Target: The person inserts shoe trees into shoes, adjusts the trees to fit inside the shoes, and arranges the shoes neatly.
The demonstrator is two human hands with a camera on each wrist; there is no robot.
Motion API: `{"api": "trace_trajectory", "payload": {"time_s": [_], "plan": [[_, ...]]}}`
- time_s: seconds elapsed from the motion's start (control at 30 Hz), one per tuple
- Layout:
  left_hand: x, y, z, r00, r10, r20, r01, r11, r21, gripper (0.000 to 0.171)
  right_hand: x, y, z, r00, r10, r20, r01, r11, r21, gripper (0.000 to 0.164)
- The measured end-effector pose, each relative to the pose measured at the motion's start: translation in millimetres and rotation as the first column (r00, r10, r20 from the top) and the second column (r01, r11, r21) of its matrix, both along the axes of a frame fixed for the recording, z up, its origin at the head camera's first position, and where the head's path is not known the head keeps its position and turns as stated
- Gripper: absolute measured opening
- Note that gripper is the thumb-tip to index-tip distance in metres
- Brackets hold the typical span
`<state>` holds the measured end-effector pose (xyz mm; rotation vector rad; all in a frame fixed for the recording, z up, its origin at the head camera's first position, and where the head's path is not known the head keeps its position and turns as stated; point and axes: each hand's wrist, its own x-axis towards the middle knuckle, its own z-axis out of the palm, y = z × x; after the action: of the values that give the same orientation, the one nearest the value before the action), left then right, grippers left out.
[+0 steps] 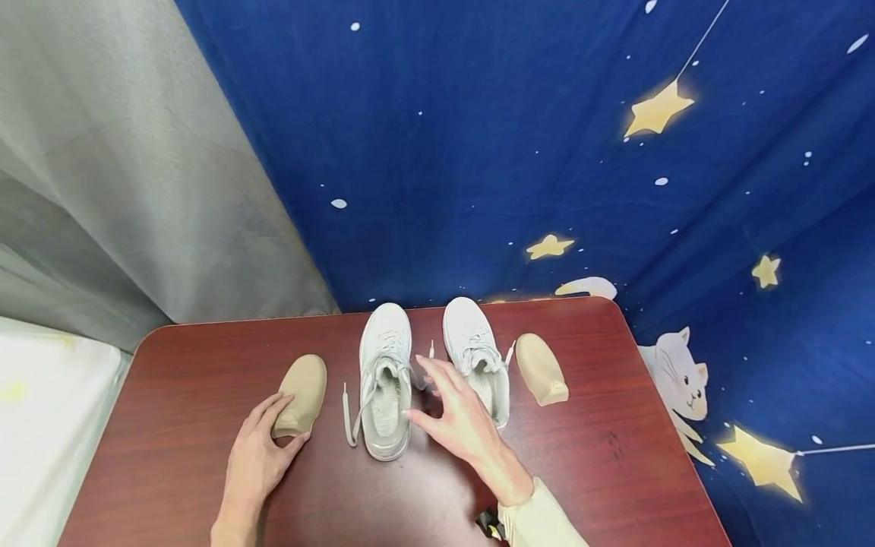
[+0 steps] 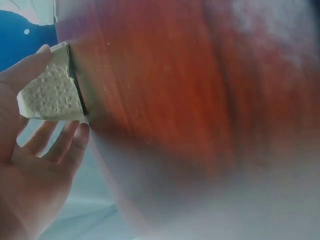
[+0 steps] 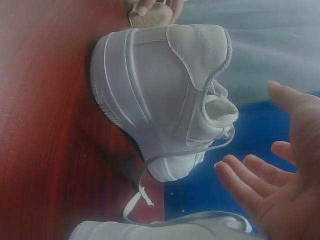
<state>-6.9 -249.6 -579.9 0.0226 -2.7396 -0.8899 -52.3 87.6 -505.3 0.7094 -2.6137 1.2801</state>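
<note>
Beige toe-shaped block [image 1: 304, 386] in left hand [image 1: 257, 450], round-tipped, rough-ended.

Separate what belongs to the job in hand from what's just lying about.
Apparently in the job:
left tan form, held by the left hand
right tan form
left white shoe
right white shoe

Just background:
reddish table
starry blue curtain
grey curtain
</note>
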Motion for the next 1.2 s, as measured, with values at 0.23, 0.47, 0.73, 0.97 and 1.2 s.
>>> {"api": "trace_trajectory", "payload": {"time_s": [0.23, 0.47, 0.73, 0.97, 1.2], "plan": [[-0.6, -0.7, 0.5, 1.000, 0.007, -0.015, -0.007, 1.000, -0.014, 0.070, -4.6, -4.6, -1.6, 0.998, 0.020, 0.052, -0.017, 0.998, -0.059, 0.072], [0.9, 0.9, -0.6, 0.999, 0.010, -0.034, -0.011, 1.000, -0.011, 0.068, -7.7, -10.3, -6.6, 0.991, 0.033, 0.131, -0.020, 0.995, -0.103, 0.056], [0.1, 1.6, 1.6, 0.998, 0.055, -0.032, -0.055, 0.998, 0.006, 0.068, -9.1, -14.5, -13.7, 0.983, 0.025, 0.181, 0.001, 0.990, -0.141, 0.055], [0.5, 1.2, 3.2, 0.995, 0.083, -0.047, -0.083, 0.996, 0.015, 0.067, -9.6, -16.2, -16.3, 0.980, 0.023, 0.197, 0.014, 0.982, -0.187, 0.056], [-0.2, 0.0, 3.0, 0.994, 0.083, -0.067, -0.079, 0.995, 0.061, 0.069, -10.8, -19.8, -18.3, 0.983, -0.015, 0.184, 0.051, 0.980, -0.191, 0.054]]}}
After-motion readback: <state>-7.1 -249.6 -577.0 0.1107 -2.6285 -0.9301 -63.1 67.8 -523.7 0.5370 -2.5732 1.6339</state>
